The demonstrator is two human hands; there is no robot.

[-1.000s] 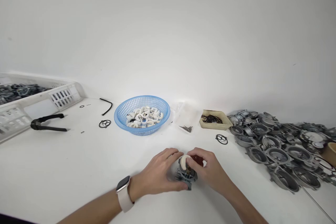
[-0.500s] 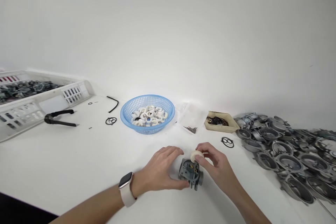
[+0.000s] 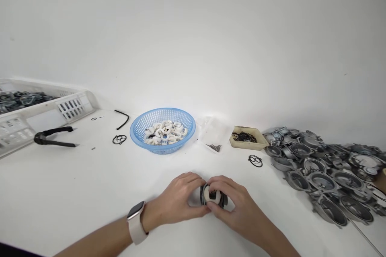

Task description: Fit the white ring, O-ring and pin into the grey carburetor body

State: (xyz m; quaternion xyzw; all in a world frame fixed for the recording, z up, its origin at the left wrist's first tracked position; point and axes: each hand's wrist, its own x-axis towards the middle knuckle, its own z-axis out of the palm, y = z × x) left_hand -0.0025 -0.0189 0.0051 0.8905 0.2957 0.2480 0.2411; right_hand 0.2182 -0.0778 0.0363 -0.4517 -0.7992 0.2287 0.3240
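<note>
Before me on the white table is a grey metal carburetor body (image 3: 224, 200). My left hand (image 3: 176, 199) is closed on its left side, fingers behind and thumb in front. A white ring-shaped carburetor float (image 3: 206, 195) lies over the top face of the body. It is pinched by my right hand (image 3: 237, 202), with the fingers at its far edge and the thumb at its near edge. Most of the body is hidden by the float and my fingers, so I cannot tell how the float is seated.
Behind my hands stands a blue basket (image 3: 134, 138) of white floats. A plastic bag of small pins (image 3: 214, 147) and a cream tray (image 3: 261, 141) of black rings are to its right. Metal bowls (image 3: 324, 182) are piled at right; a white crate (image 3: 45, 119) stands at left.
My right hand has brought the float from the body's upper right edge down over its top face, turning it flat. The view has shifted slightly to the right.
</note>
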